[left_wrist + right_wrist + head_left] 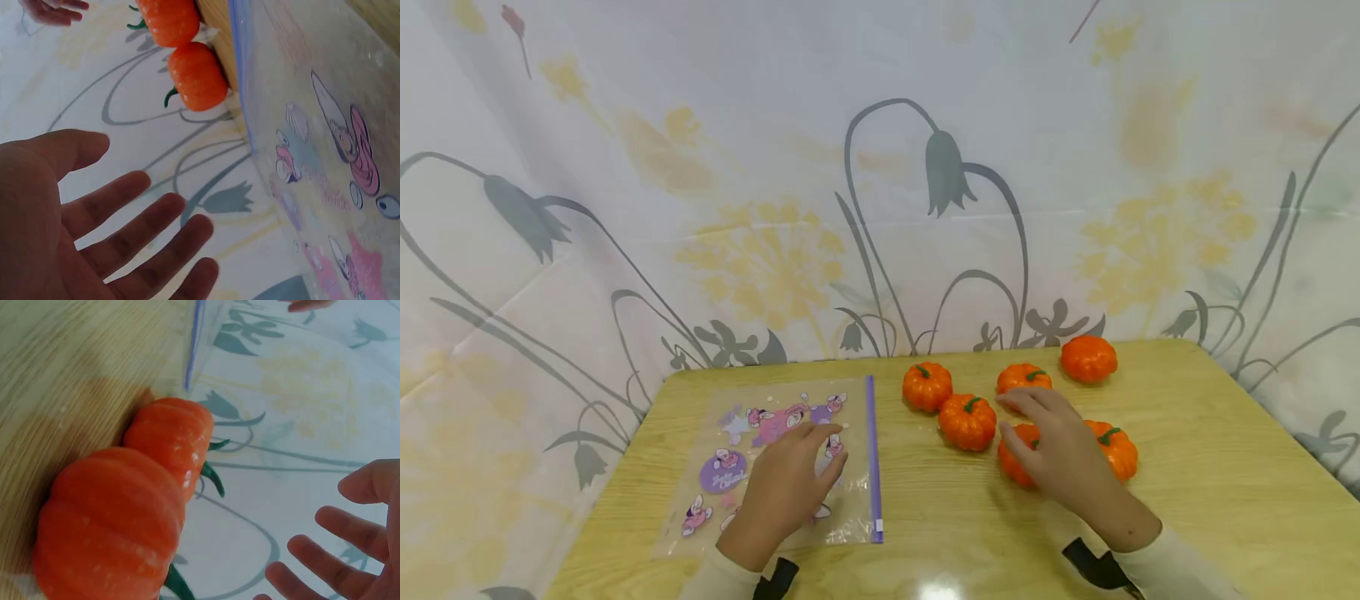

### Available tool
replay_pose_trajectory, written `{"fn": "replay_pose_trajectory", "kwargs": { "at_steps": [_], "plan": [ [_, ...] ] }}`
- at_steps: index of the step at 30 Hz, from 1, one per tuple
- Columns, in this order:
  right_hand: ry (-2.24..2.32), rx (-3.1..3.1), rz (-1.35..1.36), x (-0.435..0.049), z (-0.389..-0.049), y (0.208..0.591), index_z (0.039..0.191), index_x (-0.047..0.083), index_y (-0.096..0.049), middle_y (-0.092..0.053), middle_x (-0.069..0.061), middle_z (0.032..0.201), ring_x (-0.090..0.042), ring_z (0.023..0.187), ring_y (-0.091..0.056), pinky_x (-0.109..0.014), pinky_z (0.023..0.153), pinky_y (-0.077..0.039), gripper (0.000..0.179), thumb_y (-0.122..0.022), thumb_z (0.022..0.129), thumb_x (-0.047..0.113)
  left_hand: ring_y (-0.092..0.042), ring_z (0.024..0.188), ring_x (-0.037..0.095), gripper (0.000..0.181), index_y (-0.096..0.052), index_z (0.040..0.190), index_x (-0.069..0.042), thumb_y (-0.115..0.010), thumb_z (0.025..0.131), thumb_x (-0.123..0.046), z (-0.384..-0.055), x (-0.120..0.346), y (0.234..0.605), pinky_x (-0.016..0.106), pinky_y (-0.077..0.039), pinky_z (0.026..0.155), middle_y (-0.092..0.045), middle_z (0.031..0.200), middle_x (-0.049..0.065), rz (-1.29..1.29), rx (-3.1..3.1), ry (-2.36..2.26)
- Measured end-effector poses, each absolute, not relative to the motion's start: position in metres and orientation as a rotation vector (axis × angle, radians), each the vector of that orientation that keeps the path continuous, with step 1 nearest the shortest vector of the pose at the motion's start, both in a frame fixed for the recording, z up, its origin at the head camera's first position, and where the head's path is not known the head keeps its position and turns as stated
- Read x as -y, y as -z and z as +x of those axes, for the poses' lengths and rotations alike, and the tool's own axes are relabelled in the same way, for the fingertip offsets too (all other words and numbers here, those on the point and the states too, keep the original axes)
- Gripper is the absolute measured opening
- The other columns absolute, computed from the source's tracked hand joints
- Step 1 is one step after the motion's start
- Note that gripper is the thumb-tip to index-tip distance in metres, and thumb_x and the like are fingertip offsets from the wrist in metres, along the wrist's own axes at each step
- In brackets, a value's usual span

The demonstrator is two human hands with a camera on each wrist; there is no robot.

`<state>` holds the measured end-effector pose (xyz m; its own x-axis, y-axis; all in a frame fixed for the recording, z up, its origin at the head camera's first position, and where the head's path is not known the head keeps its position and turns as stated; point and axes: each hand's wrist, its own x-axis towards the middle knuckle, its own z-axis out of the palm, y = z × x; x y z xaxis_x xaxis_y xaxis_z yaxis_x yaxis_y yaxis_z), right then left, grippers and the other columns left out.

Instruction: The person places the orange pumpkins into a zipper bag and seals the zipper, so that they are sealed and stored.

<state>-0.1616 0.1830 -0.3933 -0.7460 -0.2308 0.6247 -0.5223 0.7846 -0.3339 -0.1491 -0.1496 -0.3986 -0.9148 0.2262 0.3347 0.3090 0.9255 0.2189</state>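
Left hand (786,483): fingers spread above flat, clear, purple-edged plastic bag (741,442)
Right hand (1067,450): apart from left, fingers loosely spread near squat, ribbed, glossy orange pumpkins (967,422)

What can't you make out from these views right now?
Head: left hand covers some cartoon print on the clear plastic bag with a purple zip strip.
Head: right hand hides any stem on the glossy, ribbed orange pumpkin behind its thumb.
Left wrist: top edge cuts off part of the right hand.
Right wrist: bottom edge crops the larger-looking glossy, ribbed orange pumpkin.
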Motion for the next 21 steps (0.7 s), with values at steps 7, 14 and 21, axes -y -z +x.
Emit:
{"fn": "replay_pose_trajectory", "kwargs": {
  "at_steps": [7,14,21],
  "plan": [
    [-0.741,2.398,0.574,-0.17,-0.167,0.394,0.114,0.009,-0.07,-0.068,-0.011,0.113,-0.032,0.106,-0.062,-0.051,0.084,-0.055,0.029,-0.075,0.085,0.009,-0.07,0.09,0.025,0.036,-0.069,0.122,-0.017,-0.071,0.092,-0.036,-0.145,0.144,0.408,0.041,-0.058,0.068,-0.07,0.116,0.006,-0.448,2.863,0.425],
    [-0.768,2.432,0.568,-0.163,-0.17,0.395,0.113,0.012,-0.07,-0.067,-0.009,0.112,-0.031,0.107,-0.062,-0.051,0.084,-0.056,0.026,-0.072,0.088,0.01,-0.069,0.098,0.029,0.038,-0.069,0.124,-0.017,-0.069,0.093,-0.038,-0.144,0.142,0.413,0.047,-0.058,0.075,-0.069,0.12,0.009,-0.461,2.94,0.439],
    [-0.777,2.541,0.543,-0.159,-0.169,0.401,0.118,0.01,-0.069,-0.065,-0.013,0.118,-0.034,0.111,-0.061,-0.053,0.086,-0.056,0.029,-0.073,0.089,0.014,-0.06,0.121,0.038,0.052,-0.061,0.135,-0.017,-0.068,0.092,-0.044,-0.141,0.142,0.422,0.061,-0.052,0.091,-0.061,0.136,0.015,-0.534,3.07,0.414]
  ]
}}
